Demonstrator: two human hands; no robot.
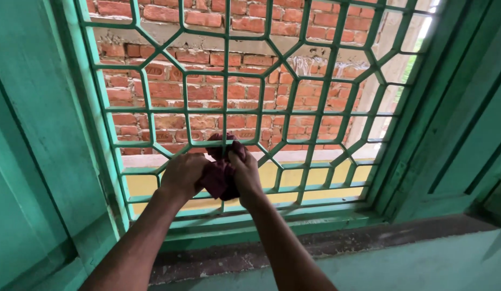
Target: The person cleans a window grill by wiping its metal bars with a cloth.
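Gripped dark red cloth (221,175) with left hand (183,173) and right hand (245,172), both closed, near green window grille's (326,97) bottom edge; best wrapped tight round each bar

cloth (221,175) before grille (272,108), wall (169,91) behind

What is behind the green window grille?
Behind the green window grille stands a red brick wall. The hands and dark red cloth cover part of the yellow ledge.
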